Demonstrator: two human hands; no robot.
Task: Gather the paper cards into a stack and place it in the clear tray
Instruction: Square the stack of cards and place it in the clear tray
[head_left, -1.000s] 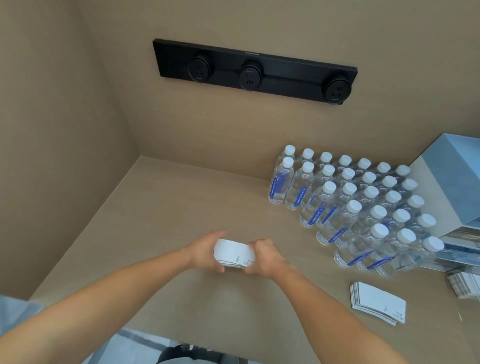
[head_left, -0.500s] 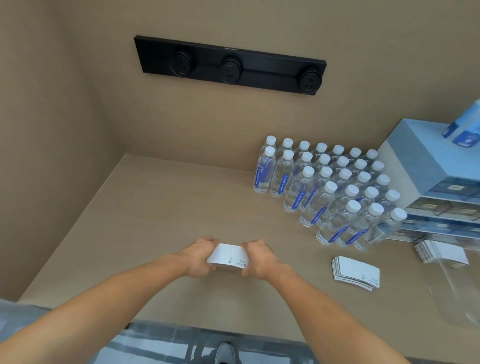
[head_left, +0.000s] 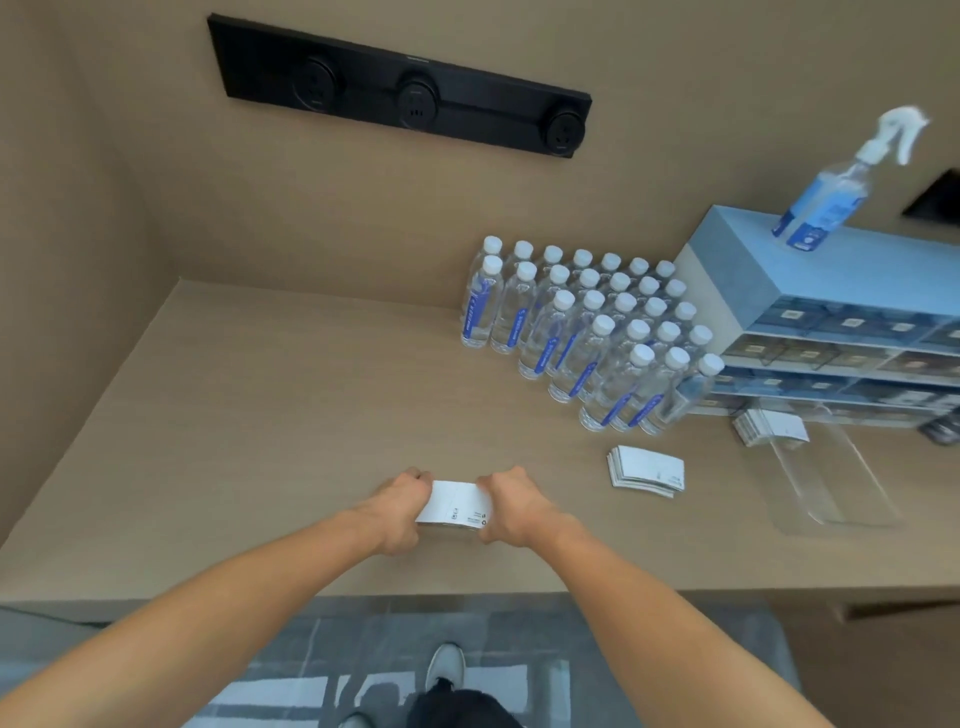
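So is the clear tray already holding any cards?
No, the clear tray looks empty; one stack of cards is squeezed between the left hand and right hand.

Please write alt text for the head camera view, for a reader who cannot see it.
Two bare hands, left hand and right hand, squeeze a stack of white paper cards between them on a beige table. To the right lie a second card pile, an empty clear tray and rows of water bottles.
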